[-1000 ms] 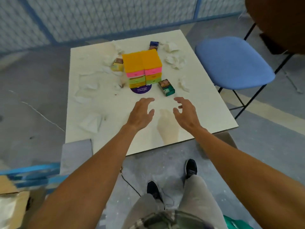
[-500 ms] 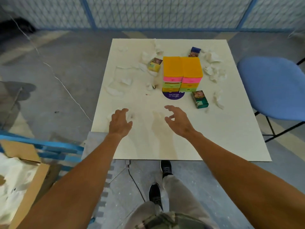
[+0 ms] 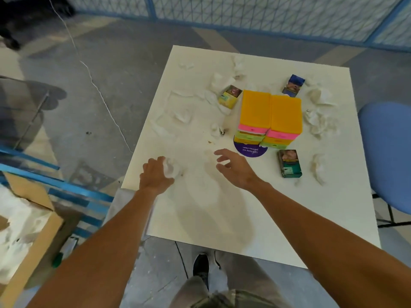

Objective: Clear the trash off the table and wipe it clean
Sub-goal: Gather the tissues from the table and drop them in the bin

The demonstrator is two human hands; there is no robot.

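The white square table [image 3: 222, 218] carries several crumpled white tissues, such as a tissue at the left [image 3: 180, 114] and another at the right [image 3: 318, 167]. My left hand [image 3: 155, 176] rests near the table's left edge, fingers curled around a crumpled tissue [image 3: 172, 168]. My right hand [image 3: 235, 167] hovers open over the middle, holding nothing. Three small cartons lie about: a green one [image 3: 289, 163], a yellow one [image 3: 229, 96], a blue one [image 3: 293, 84]. Two stacks of sponges [image 3: 270, 114] with orange tops stand beyond my right hand, on a purple round sticker [image 3: 249, 150].
A blue chair [image 3: 389, 156] stands at the table's right. At the lower left is a cardboard box [image 3: 24, 232] holding white paper, with blue bars [image 3: 55, 181] beside it. A cable [image 3: 97, 90] runs across the grey floor. My shoes [image 3: 201, 265] are under the near edge.
My left hand has swung left to the crumpled tissue by the table's left edge and curled over it. The right hand stays open over the middle. The view has shifted left.
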